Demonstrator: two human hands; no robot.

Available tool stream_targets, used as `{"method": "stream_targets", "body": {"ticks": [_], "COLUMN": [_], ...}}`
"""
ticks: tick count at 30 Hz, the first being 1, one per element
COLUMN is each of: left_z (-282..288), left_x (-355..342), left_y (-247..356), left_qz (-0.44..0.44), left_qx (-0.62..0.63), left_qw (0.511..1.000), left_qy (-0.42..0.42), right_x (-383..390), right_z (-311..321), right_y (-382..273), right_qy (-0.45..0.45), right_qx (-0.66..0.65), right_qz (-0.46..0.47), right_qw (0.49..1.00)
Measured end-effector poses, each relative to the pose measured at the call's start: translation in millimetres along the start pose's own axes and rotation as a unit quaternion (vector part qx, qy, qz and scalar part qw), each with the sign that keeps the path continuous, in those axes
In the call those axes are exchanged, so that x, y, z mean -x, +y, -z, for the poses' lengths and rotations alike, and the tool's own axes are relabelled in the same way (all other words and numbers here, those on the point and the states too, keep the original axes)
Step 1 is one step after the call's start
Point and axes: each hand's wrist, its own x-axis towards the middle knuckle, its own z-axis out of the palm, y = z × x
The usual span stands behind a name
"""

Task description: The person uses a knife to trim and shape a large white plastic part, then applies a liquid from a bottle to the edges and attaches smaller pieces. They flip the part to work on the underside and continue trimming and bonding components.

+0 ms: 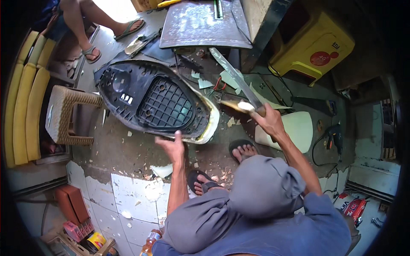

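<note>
We saw the left hand (173, 146) pressed on the near rim of an upturned black seat base (156, 100), centre left of the frame, fingers seemingly curled on the edge. The right hand (269, 121) was closed round the handle of a long knife (234, 77), its blade slanting up toward the top centre. Foam scraps (162, 170) littered the bare concrete floor (124, 149). A woven stool (64, 115) stood at the left, a yellow plastic stool (314, 47) at the upper right, and a power drill (335, 138) at the right. Another person's sandalled feet (92, 53) rested at the upper left.
</note>
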Motion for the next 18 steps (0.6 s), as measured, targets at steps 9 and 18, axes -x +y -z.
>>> {"method": "stream_targets", "body": {"ticks": [9, 18], "left_z": [-54, -135], "left_x": [84, 102], "left_y": [136, 121], "left_qz": [-0.266, -0.229], "left_qx": [0.042, -0.024], "left_qw": [0.816, 0.756], "left_qy": [-0.511, -0.613], "right_x": [69, 44], "right_z": [23, 66], "right_y": [52, 72], "right_qy": [-0.127, -0.065], "right_qx": [-0.282, -0.173], "right_qz": [-0.139, -0.036], "right_qw": [0.941, 0.982]}}
